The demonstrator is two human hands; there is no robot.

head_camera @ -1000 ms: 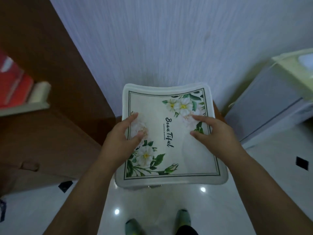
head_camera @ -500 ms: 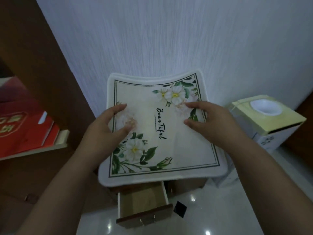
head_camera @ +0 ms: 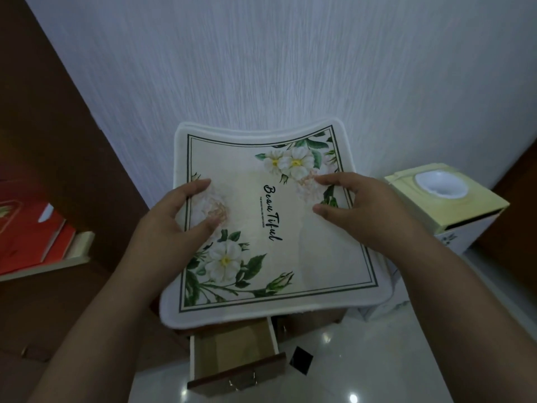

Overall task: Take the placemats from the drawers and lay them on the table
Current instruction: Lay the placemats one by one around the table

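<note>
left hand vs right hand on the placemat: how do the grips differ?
The left hand holds the placemat at its left edge, thumb on the pale flower near the middle; the right hand holds the right edge, fingertips by the upper white flowers. The left hand sits lower than the right hand. Both have thumbs on top and pinch the mat.

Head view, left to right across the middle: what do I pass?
Red boxes on a shelf → left hand → placemat printed with flowers → right hand → pale yellow box with a white round opening.
</note>
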